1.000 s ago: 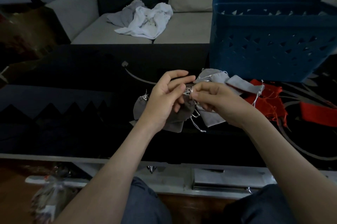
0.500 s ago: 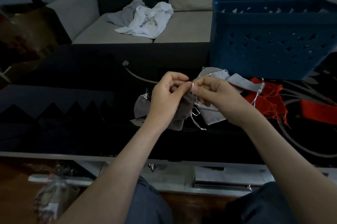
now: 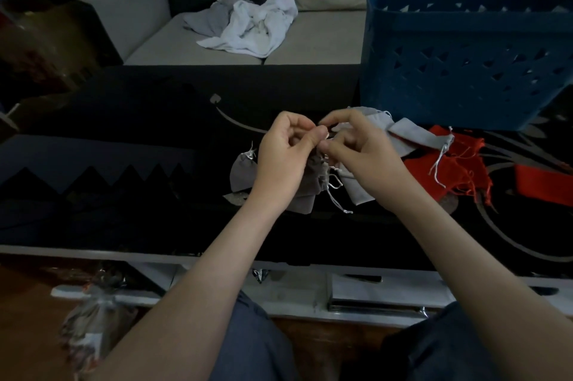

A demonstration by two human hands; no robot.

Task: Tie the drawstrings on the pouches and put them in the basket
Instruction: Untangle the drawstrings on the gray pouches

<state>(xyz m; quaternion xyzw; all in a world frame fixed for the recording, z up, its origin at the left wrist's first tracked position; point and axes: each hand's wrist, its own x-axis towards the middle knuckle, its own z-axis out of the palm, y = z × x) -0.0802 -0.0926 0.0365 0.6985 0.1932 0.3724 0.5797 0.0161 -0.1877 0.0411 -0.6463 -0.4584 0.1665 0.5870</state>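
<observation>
Both left hand (image 3: 283, 159) and right hand (image 3: 359, 152) pinching grey pouch (image 3: 314, 177) drawstring (image 3: 334, 186), blue basket (image 3: 465, 70) beyond.

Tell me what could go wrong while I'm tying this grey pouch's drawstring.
In this dim light the thin drawstring is hard to see, so the knot may end up loose. Its dangling ends hang over the lighter grey pouch and could snag it when the left hand and right hand lift.
</observation>
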